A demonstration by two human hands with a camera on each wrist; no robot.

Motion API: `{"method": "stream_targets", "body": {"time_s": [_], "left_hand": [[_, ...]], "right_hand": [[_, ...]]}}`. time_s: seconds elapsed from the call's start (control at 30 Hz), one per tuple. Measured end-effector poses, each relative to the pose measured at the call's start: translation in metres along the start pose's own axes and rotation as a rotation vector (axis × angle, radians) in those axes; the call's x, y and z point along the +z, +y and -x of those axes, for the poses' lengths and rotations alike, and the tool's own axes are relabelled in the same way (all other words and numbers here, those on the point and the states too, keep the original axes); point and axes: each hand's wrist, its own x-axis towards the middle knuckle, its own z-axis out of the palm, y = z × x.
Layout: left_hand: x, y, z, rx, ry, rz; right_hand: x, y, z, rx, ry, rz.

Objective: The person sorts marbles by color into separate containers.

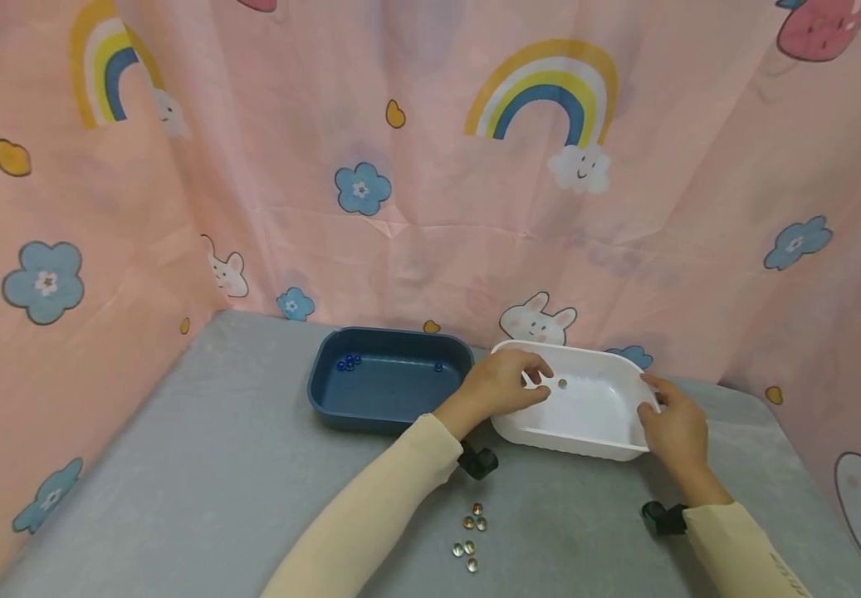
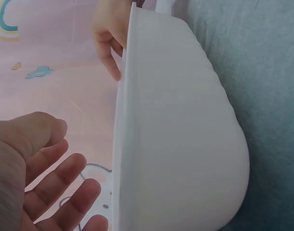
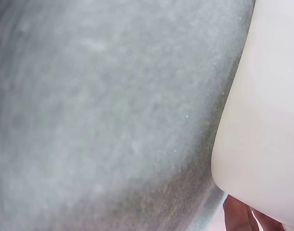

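My left hand (image 1: pixel 506 383) hovers over the left part of a white tray (image 1: pixel 572 443). In the left wrist view its fingers (image 2: pixel 65 185) are loosely bent, apart from the thumb, and nothing is between them. Just right of the fingertips, a single clear glass marble (image 1: pixel 562 384) shows against the tray's inside. At the tray's right end, my right hand (image 1: pixel 677 428) grips the rim between thumb and fingers. In the right wrist view only some fingers (image 3: pixel 238 216) show below the tray wall.
A dark blue tray (image 1: pixel 370 422) stands left of the white one, with several blue marbles (image 1: pixel 349 363) in it. Several clear marbles with coloured insides (image 1: pixel 469 523) lie on the grey tabletop (image 1: pixel 198 465) near the front. A pink patterned curtain (image 1: pixel 437 249) hangs behind the table.
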Motion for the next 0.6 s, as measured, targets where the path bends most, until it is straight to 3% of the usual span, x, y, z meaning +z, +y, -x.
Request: {"method": "stream_targets", "body": {"time_s": [0.27, 0.6], "left_hand": [[-0.009, 0.0, 0.022, 0.005, 0.039, 0.013], [-0.019, 0.005, 0.044, 0.054, 0.014, -0.011]], "right_hand": [[0.001, -0.001, 0.0, -0.004, 0.003, 0.009], [-0.001, -0.003, 0.0, 0.023, -0.017, 0.012]]}}
